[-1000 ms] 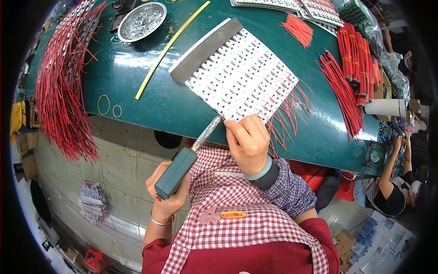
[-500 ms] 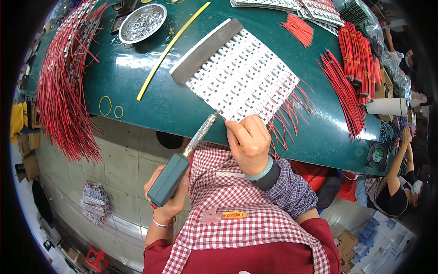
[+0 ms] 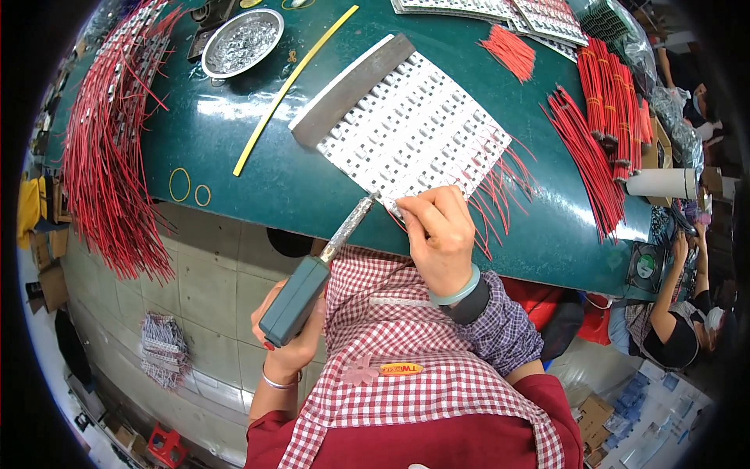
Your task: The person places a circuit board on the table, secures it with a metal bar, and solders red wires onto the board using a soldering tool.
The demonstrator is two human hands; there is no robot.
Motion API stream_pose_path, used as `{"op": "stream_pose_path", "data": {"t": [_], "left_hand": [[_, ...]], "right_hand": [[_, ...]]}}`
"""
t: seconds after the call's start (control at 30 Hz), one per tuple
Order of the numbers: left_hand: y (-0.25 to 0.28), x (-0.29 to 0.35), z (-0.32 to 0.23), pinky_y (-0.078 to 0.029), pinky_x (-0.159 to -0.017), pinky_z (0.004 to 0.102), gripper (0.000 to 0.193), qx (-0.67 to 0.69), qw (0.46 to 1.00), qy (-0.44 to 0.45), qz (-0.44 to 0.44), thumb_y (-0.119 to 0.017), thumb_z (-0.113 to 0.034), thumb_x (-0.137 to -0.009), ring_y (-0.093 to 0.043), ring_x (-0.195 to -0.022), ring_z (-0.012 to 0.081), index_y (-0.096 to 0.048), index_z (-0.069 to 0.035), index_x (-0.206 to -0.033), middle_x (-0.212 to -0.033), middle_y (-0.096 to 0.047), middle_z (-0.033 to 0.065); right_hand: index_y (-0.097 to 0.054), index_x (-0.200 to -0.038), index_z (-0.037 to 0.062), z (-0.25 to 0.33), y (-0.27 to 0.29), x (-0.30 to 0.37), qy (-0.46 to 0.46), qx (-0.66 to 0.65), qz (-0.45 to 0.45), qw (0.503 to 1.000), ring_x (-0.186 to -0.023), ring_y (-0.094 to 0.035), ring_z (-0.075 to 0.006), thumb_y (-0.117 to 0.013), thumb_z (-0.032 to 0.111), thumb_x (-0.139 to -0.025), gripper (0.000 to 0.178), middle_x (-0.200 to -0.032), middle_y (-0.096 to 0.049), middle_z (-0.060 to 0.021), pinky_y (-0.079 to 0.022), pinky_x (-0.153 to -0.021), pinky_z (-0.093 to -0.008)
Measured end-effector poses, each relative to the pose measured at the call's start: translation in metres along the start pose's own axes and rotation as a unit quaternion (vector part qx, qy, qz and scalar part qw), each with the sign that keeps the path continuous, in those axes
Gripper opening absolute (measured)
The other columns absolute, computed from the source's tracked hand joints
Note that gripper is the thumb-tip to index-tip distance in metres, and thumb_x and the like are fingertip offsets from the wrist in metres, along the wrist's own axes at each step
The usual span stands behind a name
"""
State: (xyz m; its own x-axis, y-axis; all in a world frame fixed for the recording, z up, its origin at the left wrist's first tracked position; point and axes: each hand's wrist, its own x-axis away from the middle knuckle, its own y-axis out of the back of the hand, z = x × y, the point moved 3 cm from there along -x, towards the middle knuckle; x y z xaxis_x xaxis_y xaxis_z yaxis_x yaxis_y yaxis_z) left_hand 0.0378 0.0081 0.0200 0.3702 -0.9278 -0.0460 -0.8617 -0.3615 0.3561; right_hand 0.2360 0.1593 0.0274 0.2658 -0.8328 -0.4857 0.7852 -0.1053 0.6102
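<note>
A green soldering gun [image 3: 295,301] is gripped in my left hand [image 3: 306,334]. Its metal tip meets the near corner of a white circuit board panel [image 3: 410,117] that is covered with small components. Just right of that tip, my right hand [image 3: 444,234] has thumb and forefinger pinched at the panel's near edge; what lies between them is too small to tell. Thin red wires [image 3: 500,187] trail from the panel's right side, and a short red one shows beside my right fingertips. A dark flat bar [image 3: 355,90] lies across the panel's far left edge.
On the green table [image 3: 258,199] are a metal bowl of silvery bits [image 3: 244,43], a yellow strip [image 3: 293,94] and wired panels [image 3: 117,141] at left. Red wire bundles [image 3: 586,156] and a white cylinder [image 3: 662,183] stand right. Another person [image 3: 680,328] works at far right.
My right hand has shifted slightly right along the panel's near edge, away from the soldering tip. The soldering gun has moved only a little.
</note>
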Motion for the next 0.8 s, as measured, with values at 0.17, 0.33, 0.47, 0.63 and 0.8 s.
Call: {"op": "stream_pose_path", "data": {"t": [0.17,0.33,0.47,0.63,0.8], "left_hand": [[-0.003,-0.005,-0.002,-0.055,-0.069,0.0320,0.023,-0.020,0.999,-0.036,0.022,-0.072,0.008,-0.069,-0.070,-0.076,0.0271,-0.068,0.008,-0.092,-0.090,-0.069,0.0171],[-0.006,-0.007,0.000,-0.053,-0.064,0.0318,0.018,-0.022,0.999,-0.024,0.031,-0.072,0.006,-0.070,-0.067,-0.070,0.0269,-0.067,0.005,-0.087,-0.084,-0.067,0.0146],[-0.006,-0.010,-0.004,-0.052,-0.062,0.0317,0.018,-0.023,0.999,-0.026,0.034,-0.072,0.005,-0.070,-0.066,-0.068,0.0269,-0.067,0.004,-0.087,-0.082,-0.066,0.0141],[-0.006,-0.009,-0.007,-0.052,-0.062,0.0317,0.018,-0.026,0.999,-0.034,0.032,-0.072,0.005,-0.071,-0.065,-0.067,0.0272,-0.068,0.005,-0.088,-0.083,-0.066,0.0147],[0.002,0.004,0.003,-0.052,-0.064,0.0310,0.023,-0.018,1.000,-0.006,-0.011,-0.072,0.003,-0.072,-0.066,-0.070,0.0246,-0.069,0.006,-0.094,-0.085,-0.067,0.0146]], "right_hand": [[-0.068,-0.090,0.0015,-0.003,-0.003,0.000,-0.007,0.015,0.026,1.000,-0.077,-0.055,-0.0275,-0.071,-0.007,-0.072,0.020,-0.080,-0.056,-0.0092,-0.046,-0.066,-0.0387],[-0.068,-0.091,0.0015,-0.001,-0.002,-0.001,-0.004,0.020,0.033,0.999,-0.078,-0.055,-0.0275,-0.070,-0.007,-0.072,0.020,-0.081,-0.056,-0.0093,-0.046,-0.066,-0.0386],[-0.068,-0.091,0.0015,-0.001,-0.001,-0.001,-0.005,0.022,0.039,0.999,-0.078,-0.055,-0.0275,-0.070,-0.006,-0.072,0.021,-0.081,-0.055,-0.0095,-0.046,-0.067,-0.0385],[-0.068,-0.090,0.0016,-0.001,-0.001,-0.001,-0.001,0.020,0.039,0.999,-0.077,-0.055,-0.0273,-0.070,-0.007,-0.073,0.020,-0.080,-0.054,-0.0094,-0.046,-0.066,-0.0385],[-0.068,-0.090,0.0018,-0.001,-0.002,-0.002,0.002,0.013,0.037,0.999,-0.076,-0.054,-0.0269,-0.069,-0.007,-0.073,0.019,-0.079,-0.053,-0.0093,-0.046,-0.065,-0.0381]]}}
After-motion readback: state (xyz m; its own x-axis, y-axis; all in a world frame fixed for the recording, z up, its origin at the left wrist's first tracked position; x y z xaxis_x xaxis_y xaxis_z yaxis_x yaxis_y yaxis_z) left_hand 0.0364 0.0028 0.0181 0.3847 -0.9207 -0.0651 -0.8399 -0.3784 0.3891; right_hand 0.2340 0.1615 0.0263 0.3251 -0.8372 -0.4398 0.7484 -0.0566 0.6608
